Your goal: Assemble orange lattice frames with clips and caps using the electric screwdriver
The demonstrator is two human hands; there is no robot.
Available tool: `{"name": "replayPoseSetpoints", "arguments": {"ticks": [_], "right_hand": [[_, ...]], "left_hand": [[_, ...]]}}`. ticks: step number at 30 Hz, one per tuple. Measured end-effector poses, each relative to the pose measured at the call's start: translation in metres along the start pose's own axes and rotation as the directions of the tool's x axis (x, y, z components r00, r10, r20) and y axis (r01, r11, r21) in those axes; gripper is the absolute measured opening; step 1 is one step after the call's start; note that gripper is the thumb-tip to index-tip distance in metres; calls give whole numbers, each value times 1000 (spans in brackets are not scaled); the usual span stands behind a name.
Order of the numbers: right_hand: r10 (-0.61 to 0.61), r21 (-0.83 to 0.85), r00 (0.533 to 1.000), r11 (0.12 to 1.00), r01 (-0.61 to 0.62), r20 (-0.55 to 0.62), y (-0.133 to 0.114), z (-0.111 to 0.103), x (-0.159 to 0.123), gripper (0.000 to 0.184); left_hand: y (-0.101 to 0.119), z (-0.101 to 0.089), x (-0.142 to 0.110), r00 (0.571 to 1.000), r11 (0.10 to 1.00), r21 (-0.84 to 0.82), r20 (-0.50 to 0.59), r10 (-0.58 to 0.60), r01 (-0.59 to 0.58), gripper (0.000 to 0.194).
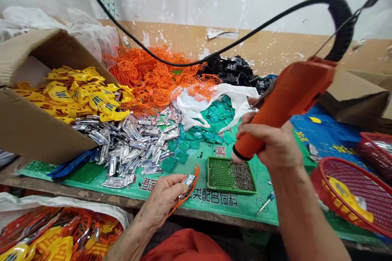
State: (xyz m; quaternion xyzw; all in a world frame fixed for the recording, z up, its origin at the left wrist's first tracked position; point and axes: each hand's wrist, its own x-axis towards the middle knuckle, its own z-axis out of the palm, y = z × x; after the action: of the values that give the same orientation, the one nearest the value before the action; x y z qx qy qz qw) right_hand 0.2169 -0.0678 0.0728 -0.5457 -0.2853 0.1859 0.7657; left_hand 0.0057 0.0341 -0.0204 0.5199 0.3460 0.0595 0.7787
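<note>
Orange plastic frame strip [194, 179], slim and curved, pinched between thumb and fingers of the left hand [162, 200] near the front edge of a green printed mat [241, 212], its long axis slanting from lower left up toward the right, with a small silver metal piece [188, 180] held against it on the side facing the right hand [269, 142]. Right hand closed around the orange body of a corded electric screwdriver [284, 102], the tool slanting down and to the left, its narrow tip over the left part of a green perforated tray [219, 175], with small dark screws [243, 177] heaped in the tray's right half. Strip just left of the tray, within nearer reach of the left hand than of the right; right hand the nearer one to the tray. Contact between tip and tray hard to make out, the bit being very thin. Silver piece partly covered by the left fingers; black cable [245, 36] cut off at the upper right edge.
</note>
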Motion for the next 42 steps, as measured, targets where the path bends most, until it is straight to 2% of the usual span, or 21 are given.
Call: {"name": "replayPoseSetpoints", "arguments": {"ticks": [4,9,17,29,42], "right_hand": [[-75,-58,992,996,70,-102,39,10,-21,19],[-91,-92,979,993,75,-184,64,15,-27,22],[-85,-54,972,996,75,-220,71,18,-22,21],[-96,-66,977,994,85,-193,81,16,-22,25],[-109,-80,975,992,95,-194,80,16,-25,25]], "left_hand": [[-1,0,1,1000,1000,-14,15,-9,9,27],[1,3,0,998,1000,-26,61,-5,6,23],[4,4,-1,995,999,17,98,28,-30,21],[3,4,0,998,1000,-22,67,3,-1,25],[1,2,2,998,1000,2,63,17,-17,22]]}}
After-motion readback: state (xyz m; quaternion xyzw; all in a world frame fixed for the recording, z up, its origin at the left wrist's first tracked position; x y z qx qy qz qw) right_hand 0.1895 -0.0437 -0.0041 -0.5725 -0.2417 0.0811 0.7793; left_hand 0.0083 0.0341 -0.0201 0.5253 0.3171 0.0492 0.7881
